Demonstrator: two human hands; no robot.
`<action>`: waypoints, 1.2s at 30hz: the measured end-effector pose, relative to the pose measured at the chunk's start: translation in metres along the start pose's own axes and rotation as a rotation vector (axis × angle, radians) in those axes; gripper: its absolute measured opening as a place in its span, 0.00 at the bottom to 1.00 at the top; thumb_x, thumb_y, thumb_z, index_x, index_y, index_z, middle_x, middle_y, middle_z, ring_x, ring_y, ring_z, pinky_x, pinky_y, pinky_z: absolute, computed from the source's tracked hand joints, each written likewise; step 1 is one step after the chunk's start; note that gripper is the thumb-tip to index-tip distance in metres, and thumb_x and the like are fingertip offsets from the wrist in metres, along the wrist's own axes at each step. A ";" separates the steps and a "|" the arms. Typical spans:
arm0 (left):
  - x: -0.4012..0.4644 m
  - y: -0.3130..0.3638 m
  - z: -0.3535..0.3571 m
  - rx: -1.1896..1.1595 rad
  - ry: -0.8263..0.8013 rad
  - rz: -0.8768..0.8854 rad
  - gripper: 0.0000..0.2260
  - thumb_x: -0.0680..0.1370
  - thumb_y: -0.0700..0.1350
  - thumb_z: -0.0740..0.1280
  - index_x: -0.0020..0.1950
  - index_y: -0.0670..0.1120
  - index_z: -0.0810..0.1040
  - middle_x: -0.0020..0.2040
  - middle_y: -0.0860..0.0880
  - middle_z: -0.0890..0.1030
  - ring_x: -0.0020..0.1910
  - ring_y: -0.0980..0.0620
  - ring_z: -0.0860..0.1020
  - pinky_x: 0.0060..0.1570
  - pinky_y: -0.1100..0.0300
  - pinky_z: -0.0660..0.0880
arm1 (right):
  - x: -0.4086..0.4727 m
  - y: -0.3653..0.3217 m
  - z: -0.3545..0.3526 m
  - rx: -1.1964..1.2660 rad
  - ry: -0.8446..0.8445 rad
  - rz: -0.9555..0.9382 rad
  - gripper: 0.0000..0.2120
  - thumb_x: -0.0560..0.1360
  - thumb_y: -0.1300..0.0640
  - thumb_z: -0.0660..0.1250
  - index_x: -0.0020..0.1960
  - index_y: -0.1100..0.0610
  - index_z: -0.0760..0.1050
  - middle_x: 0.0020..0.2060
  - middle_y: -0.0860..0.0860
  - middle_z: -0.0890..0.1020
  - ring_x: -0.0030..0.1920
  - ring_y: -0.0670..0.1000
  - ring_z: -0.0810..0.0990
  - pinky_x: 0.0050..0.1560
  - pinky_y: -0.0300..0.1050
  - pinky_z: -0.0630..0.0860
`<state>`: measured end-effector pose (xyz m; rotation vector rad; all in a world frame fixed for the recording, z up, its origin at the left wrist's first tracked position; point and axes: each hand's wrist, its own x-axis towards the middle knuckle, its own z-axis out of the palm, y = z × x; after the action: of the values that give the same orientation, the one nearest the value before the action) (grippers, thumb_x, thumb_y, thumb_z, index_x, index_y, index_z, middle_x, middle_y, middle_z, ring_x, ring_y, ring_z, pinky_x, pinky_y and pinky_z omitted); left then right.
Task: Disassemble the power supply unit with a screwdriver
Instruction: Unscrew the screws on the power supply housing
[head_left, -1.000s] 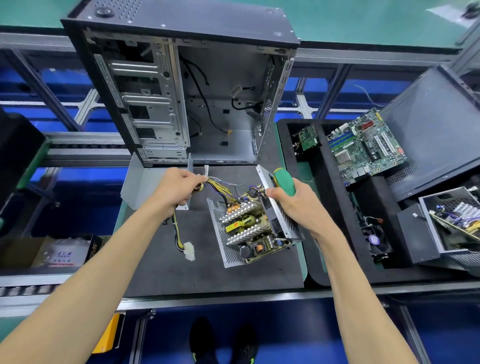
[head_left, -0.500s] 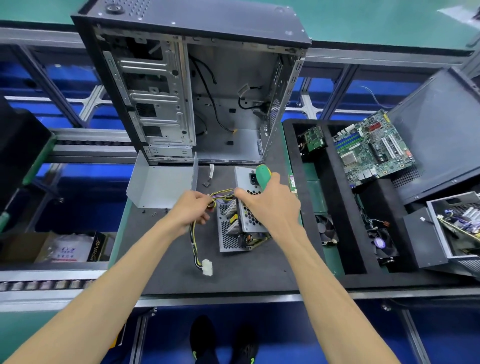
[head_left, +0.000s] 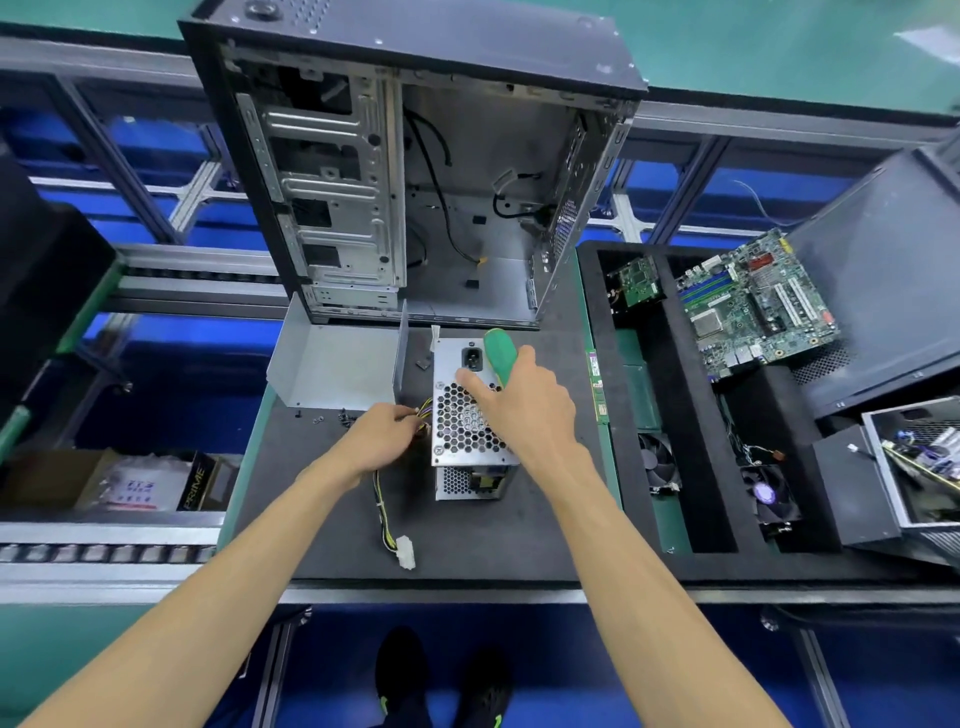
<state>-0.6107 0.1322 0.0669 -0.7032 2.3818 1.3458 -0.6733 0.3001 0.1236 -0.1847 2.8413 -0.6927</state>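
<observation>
The silver power supply unit (head_left: 462, 431) stands on the dark mat (head_left: 322, 519), its honeycomb grille and black power socket facing up. My right hand (head_left: 524, 410) rests on the grille and grips a green-handled screwdriver (head_left: 497, 353); its tip is hidden. My left hand (head_left: 379, 436) pinches the bundle of yellow and coloured wires (head_left: 383, 509) at the unit's left side. The wires trail down to a white connector (head_left: 405, 553). The unit's bent metal cover (head_left: 337, 364) lies to the upper left.
An open black computer case (head_left: 415, 156) stands behind the mat. Loose screws (head_left: 332, 415) lie near the cover. To the right, a black tray (head_left: 701, 447) holds a motherboard (head_left: 753, 301), a small card, fans and a memory stick. A cardboard box (head_left: 119, 480) sits lower left.
The power supply was turned from showing its circuit board to standing with the grille side up. Both hands moved with it; the left kept hold of the wires.
</observation>
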 end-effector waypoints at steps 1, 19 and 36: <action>-0.001 0.001 -0.002 0.030 -0.004 -0.007 0.15 0.84 0.46 0.58 0.47 0.42 0.82 0.43 0.43 0.81 0.39 0.48 0.76 0.41 0.58 0.70 | 0.001 0.002 0.000 0.027 -0.008 -0.005 0.30 0.78 0.31 0.61 0.60 0.58 0.67 0.47 0.53 0.75 0.44 0.58 0.74 0.41 0.51 0.67; -0.011 0.040 -0.001 -0.565 -0.112 0.091 0.11 0.80 0.45 0.69 0.61 0.45 0.79 0.50 0.48 0.86 0.41 0.52 0.84 0.43 0.51 0.81 | 0.011 -0.033 -0.077 1.636 -0.017 -0.281 0.17 0.79 0.42 0.56 0.48 0.56 0.70 0.31 0.49 0.70 0.32 0.50 0.67 0.37 0.43 0.67; -0.012 0.037 -0.003 -0.620 -0.134 0.075 0.10 0.80 0.46 0.69 0.60 0.47 0.80 0.55 0.46 0.85 0.53 0.42 0.81 0.64 0.34 0.70 | 0.024 -0.031 -0.039 1.613 0.088 -0.270 0.21 0.77 0.36 0.58 0.47 0.55 0.69 0.31 0.48 0.69 0.32 0.50 0.67 0.38 0.43 0.69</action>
<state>-0.6217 0.1494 0.1006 -0.6454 1.8955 2.1208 -0.7030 0.2855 0.1677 -0.2251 1.4800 -2.6454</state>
